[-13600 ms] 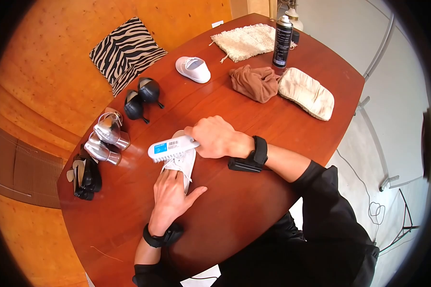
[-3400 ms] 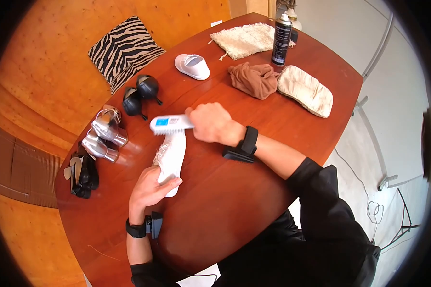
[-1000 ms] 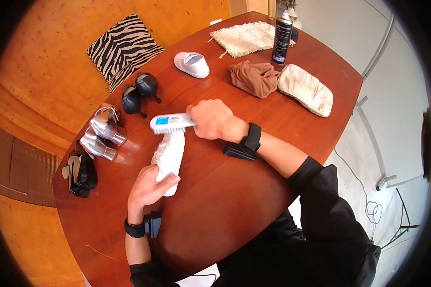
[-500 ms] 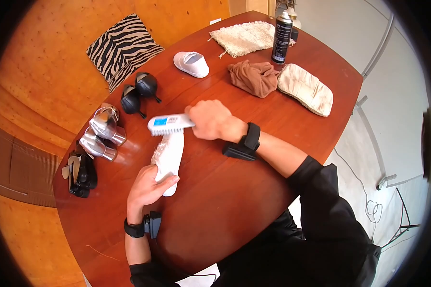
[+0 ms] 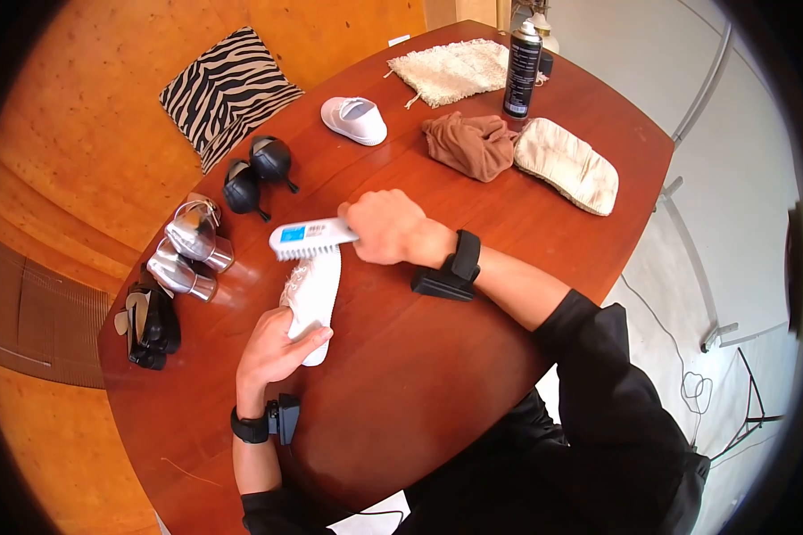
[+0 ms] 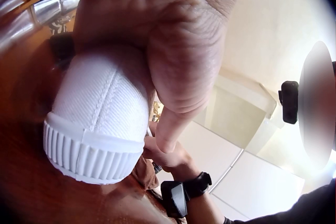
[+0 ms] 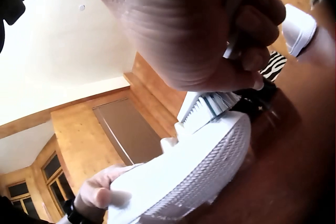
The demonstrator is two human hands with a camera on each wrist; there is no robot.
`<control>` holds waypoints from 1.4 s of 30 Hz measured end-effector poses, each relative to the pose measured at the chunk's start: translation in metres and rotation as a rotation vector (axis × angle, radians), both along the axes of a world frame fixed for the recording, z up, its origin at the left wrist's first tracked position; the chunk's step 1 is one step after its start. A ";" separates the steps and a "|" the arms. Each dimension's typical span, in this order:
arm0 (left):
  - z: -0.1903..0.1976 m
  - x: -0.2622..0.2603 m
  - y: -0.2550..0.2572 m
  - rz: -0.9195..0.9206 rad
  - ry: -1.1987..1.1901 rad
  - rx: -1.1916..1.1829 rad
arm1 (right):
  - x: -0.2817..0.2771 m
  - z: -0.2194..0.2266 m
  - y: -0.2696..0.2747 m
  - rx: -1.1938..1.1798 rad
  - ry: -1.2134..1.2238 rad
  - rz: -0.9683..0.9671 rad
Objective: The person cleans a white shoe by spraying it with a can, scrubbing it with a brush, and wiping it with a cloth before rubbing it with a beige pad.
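In the head view, a white lace-up sneaker (image 5: pixel 317 303) is tipped on its side over the table, its pale sole edge turned to the right. My left hand (image 5: pixel 274 350) grips it at the heel, thumb (image 5: pixel 317 339) along the side and the other fingers mostly hidden. My right hand (image 5: pixel 388 227) is curled round the handle of a white scrubbing brush (image 5: pixel 305 237) with a blue label on its back. The right wrist view has the brush's bristles (image 7: pixel 212 108) against the sneaker's toe end. The ribbed heel (image 6: pixel 92 153) fills the left wrist view's foreground.
A second white sneaker (image 5: pixel 355 120) stands farther back. Black heels (image 5: pixel 269 160), silver heels (image 5: pixel 187 254) and black shoes (image 5: pixel 152 325) line the left edge. Brown cloth (image 5: pixel 468 145), a cream pad (image 5: pixel 567 167), a spray can (image 5: pixel 521 71) and a shaggy cream cloth (image 5: pixel 451 71) lie toward the back right.
Since the oldest frame, the sneaker has been tipped from sole-down onto its side, and my left hand has shifted to its heel. Over the last half second the brush has slid slightly left.
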State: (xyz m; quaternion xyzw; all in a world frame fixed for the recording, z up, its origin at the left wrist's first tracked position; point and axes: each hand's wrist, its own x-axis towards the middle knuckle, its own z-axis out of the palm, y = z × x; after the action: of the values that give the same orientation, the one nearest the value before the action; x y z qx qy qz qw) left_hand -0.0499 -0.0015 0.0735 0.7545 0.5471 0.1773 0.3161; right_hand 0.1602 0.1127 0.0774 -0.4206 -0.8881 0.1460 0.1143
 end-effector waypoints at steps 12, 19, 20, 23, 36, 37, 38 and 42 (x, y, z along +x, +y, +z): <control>-0.002 0.000 0.000 0.005 -0.003 0.009 | 0.004 -0.003 0.008 -0.022 -0.033 -0.085; -0.001 0.000 0.000 0.008 0.001 0.008 | -0.002 0.003 -0.004 -0.015 -0.025 0.042; -0.002 0.000 0.000 0.008 0.001 0.009 | 0.000 -0.001 0.001 0.001 -0.015 -0.004; -0.002 0.000 0.000 0.002 0.031 0.032 | 0.005 -0.006 0.009 0.006 -0.006 -0.070; -0.001 0.000 0.000 0.005 0.007 0.013 | 0.003 -0.006 0.007 0.000 -0.007 -0.058; -0.002 0.000 0.000 0.006 0.002 0.012 | 0.004 -0.004 0.007 -0.004 -0.015 -0.059; -0.003 -0.001 0.000 0.006 0.001 0.011 | 0.002 -0.002 0.004 -0.004 -0.015 -0.059; -0.003 -0.001 0.001 0.006 -0.013 0.017 | -0.005 0.005 -0.009 -0.012 -0.009 0.020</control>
State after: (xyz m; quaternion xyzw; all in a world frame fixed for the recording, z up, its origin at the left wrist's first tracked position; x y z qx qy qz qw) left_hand -0.0506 -0.0010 0.0704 0.7543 0.5459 0.1879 0.3127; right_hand 0.1553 0.1036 0.0819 -0.4129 -0.8919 0.1506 0.1063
